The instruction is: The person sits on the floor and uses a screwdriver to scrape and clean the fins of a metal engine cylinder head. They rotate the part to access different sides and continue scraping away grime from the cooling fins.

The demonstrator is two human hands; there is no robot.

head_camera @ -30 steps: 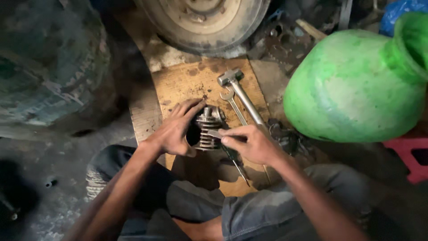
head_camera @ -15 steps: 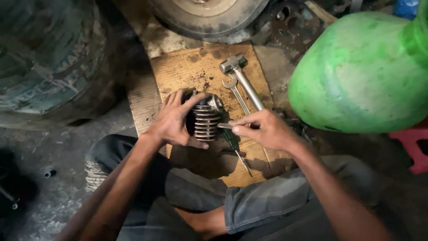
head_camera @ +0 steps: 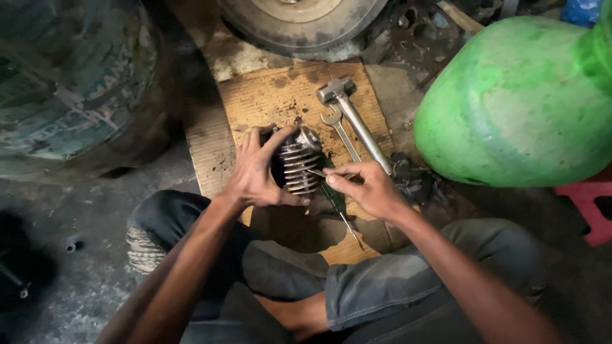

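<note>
So what you've got there is a finned engine cylinder (head_camera: 298,164), dark and greasy, with a stack of shiny metal cooling fins down its side and a rounded metal end at the top right. It's sitting on the cardboard sheet (head_camera: 268,95) on the floor, just past your knees. Just one cylinder, and it's lying tipped over, long axis running roughly from lower left to upper right, bore end toward your left palm.

Your left hand (head_camera: 255,175) is wrapped around the dark end of it, fingers spread over the top and thumb under, a proper firm hold. Your right hand (head_camera: 370,188) is pinched shut on a thin metal tool (head_camera: 317,172), fingertips tight, with its tip touching the fins.

Count around it: one hammer (head_camera: 354,118) and one open-ended spanner (head_camera: 338,130) lying side by side on the cardboard, handles pointing toward you, and one screwdriver (head_camera: 336,207) with a dark green handle lying under your right hand.

Further out there's a big green container (head_camera: 516,95) on the right, a tyre (head_camera: 299,25) at the top, and a dirty tank (head_camera: 70,83) on the left
</note>
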